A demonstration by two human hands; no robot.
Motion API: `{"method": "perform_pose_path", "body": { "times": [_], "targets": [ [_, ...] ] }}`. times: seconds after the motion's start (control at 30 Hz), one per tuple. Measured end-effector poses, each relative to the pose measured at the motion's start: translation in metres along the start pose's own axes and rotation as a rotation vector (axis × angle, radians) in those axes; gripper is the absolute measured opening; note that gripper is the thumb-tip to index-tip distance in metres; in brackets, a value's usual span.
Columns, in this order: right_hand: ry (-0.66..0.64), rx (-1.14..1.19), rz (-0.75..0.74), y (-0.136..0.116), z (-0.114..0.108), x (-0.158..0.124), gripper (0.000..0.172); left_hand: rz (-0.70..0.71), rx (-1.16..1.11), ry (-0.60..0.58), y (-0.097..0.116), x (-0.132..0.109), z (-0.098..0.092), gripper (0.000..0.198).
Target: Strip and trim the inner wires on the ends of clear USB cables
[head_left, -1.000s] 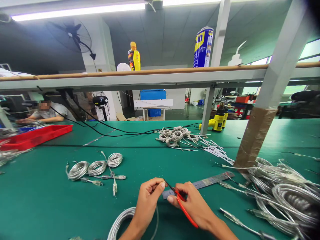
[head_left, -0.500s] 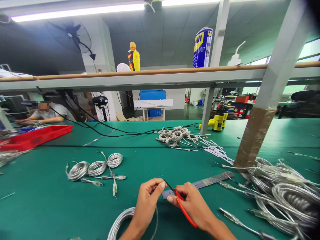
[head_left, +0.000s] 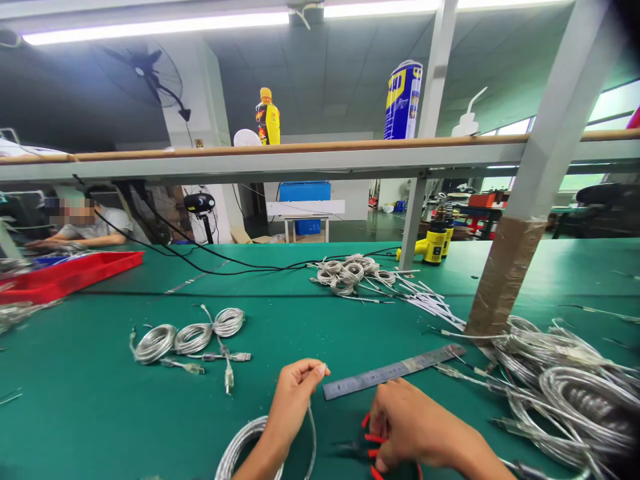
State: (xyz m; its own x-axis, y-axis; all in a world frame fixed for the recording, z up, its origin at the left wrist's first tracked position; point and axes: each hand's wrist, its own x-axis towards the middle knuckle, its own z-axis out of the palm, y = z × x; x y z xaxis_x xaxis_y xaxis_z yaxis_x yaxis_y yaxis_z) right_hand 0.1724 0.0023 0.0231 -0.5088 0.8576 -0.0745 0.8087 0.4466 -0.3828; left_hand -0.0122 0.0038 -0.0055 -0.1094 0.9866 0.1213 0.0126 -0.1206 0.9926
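My left hand [head_left: 296, 393] has thumb and forefinger pinched on the end of a clear-jacketed silver cable [head_left: 313, 433], whose coil [head_left: 240, 445] lies beneath my left forearm. My right hand [head_left: 407, 417] is low over the mat, to the right of my left hand. Its fingers are closed round red-handled pliers [head_left: 373, 438], with dark jaws pointing left. The pliers are blurred, and my fingers hide part of their handles. A steel ruler [head_left: 393, 373] lies on the mat just beyond both hands.
Three coiled USB cables [head_left: 194, 337] lie left of my hands, and a large cable pile [head_left: 575, 387] at right. Farther back are more coils [head_left: 350, 272], white strips [head_left: 430, 300] and a yellow heat gun [head_left: 434, 247]. A taped post [head_left: 507, 273] stands at right; a person [head_left: 95, 223] sits far left.
My right hand has carried the pliers away from the cable end, down and toward me, and the jaws have swung to point left. My left hand stays in place, pinching the cable.
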Motion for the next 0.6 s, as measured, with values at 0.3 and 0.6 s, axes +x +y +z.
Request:
{"method": "perform_pose_path", "body": {
  "times": [0.3, 0.6],
  "targets": [
    [0.193, -0.043, -0.067, 0.019, 0.008, 0.037, 0.007, 0.022, -0.026, 0.095, -0.009, -0.032, 0.026, 0.030],
    [0.121, -0.091, -0.152, 0.026, 0.015, 0.062, 0.028, -0.160, 0.073, -0.105, -0.016, 0.001, -0.021, 0.020]
  ]
}}
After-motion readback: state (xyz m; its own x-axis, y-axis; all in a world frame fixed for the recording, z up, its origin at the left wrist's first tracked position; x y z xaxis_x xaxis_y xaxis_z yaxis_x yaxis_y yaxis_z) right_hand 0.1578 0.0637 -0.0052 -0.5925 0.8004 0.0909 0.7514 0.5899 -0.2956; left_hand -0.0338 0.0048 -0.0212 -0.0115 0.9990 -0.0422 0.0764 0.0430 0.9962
